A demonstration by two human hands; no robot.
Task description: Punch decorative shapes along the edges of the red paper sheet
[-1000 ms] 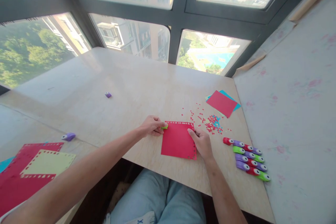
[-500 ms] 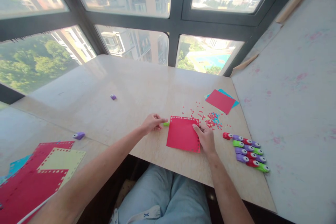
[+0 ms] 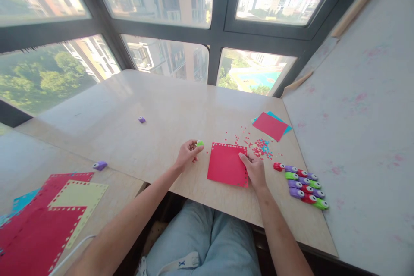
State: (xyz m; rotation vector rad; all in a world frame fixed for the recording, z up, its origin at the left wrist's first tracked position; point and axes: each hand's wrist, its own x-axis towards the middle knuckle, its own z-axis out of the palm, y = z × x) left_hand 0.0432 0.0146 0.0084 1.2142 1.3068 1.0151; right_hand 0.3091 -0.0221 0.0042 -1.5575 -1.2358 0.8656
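Observation:
A square red sheet of paper (image 3: pixel 227 166) lies on the table in front of me, with small holes punched along its top and right edges. My right hand (image 3: pixel 255 168) pinches its right side, thumb on top. My left hand (image 3: pixel 189 154) is just left of the sheet, closed around a small green craft punch (image 3: pixel 199 143) that shows a white end. The punch is apart from the paper. Red and blue punched-out bits (image 3: pixel 262 148) are scattered beyond my right hand.
Several red, purple and green punches (image 3: pixel 304 186) stand in rows at the right by the wall. Coloured sheets (image 3: pixel 271 126) lie at the back right. Punched red and yellow sheets (image 3: pixel 64 220) cover the left. Two purple punches (image 3: pixel 141 119) lie apart.
My left hand has drawn the green punch away from the sheet's left edge and lifted it slightly. A red bit now shows beside that edge. My right hand keeps its hold.

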